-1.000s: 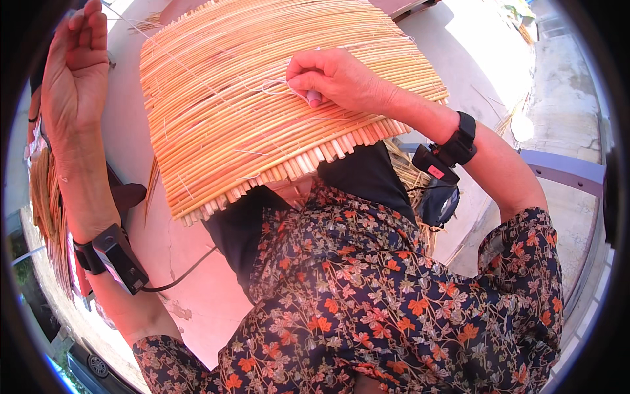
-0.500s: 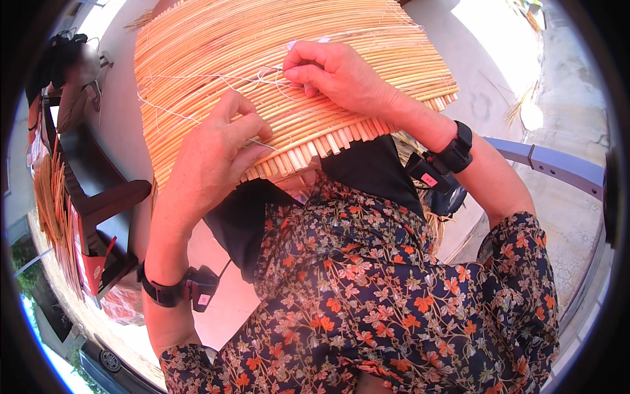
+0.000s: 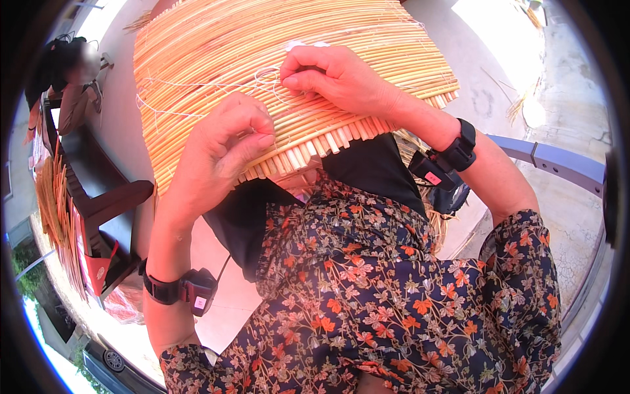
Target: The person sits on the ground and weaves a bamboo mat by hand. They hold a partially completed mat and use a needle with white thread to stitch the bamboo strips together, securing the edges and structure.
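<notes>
A mat of straw-coloured reed stalks [image 3: 354,43], laid side by side and tied with thread, spreads in front of me. Thin white string [image 3: 190,83] runs across it from the left and forms loose loops just left of my right hand [image 3: 335,82]. That hand is closed, thumb and forefinger pinched where the string meets them. Over the mat's near left part, my left hand [image 3: 226,141] is closed too, thumb pressed to the curled fingers. Another stretch of string leads from the mat's left edge to it; what lies inside its fingers is hidden.
A dark bench [image 3: 92,171] stands to the left, with a bundle of loose stalks [image 3: 56,210] beside it. Another person [image 3: 65,75] is at the upper left. A grey-blue metal bar [image 3: 551,161] lies to the right. Stray straw [image 3: 522,108] is on the floor.
My left thumb and fingers have closed together, and the short string end that showed between them is out of sight. My right hand has shifted slightly; the loops beside it look more open.
</notes>
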`<state>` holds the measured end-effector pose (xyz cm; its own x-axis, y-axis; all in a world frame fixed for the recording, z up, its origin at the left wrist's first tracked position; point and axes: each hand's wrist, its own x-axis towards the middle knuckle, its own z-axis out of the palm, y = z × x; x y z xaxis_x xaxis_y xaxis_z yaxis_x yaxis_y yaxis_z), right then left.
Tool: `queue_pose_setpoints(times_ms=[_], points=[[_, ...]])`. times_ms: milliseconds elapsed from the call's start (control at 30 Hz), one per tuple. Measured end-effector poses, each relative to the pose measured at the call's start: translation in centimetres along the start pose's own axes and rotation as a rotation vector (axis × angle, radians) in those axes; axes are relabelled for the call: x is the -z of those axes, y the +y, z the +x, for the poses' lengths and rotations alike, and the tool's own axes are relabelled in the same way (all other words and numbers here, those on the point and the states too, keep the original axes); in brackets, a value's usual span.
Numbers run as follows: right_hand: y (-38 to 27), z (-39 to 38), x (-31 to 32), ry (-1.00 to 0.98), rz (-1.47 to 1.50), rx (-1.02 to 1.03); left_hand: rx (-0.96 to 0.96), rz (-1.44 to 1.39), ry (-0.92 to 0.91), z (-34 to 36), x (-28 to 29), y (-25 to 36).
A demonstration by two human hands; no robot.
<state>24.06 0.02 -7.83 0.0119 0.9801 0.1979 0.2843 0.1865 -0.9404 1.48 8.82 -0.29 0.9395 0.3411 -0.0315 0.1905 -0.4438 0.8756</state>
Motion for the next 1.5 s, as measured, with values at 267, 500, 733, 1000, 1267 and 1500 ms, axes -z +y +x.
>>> queue_pose_setpoints(times_ms=[267, 500, 733, 1000, 1267, 1500], points=[[-0.9, -3.0, 0.2, -0.234, -0.178, 0.351, 0.217, -0.649, 0.330, 0.3, -1.6, -1.5], [-2.3, -2.8, 0.4, -0.258, -0.244, 0.328, 0.223, -0.816, 0.304, 0.5, -1.2, -0.5], [-2.4, -3.0, 0.0, -0.225, -0.400, 0.475, 0.238, -0.772, 0.319, 0.8, -0.9, -0.2], [-2.9, -4.0, -1.5, -0.130, -0.683, 0.667, 0.104, -0.591, 0.223, 1.7, -2.0, 1.6], [-2.1, -5.0, -2.7, -0.096, -0.693, 0.612, 0.213, -0.645, 0.250, 2.2, -0.2, -0.2], [-2.9, -5.1, -2.9, -0.166, -0.787, 0.617, 0.252, -0.575, 0.230, 3.2, -0.8, -0.2]])
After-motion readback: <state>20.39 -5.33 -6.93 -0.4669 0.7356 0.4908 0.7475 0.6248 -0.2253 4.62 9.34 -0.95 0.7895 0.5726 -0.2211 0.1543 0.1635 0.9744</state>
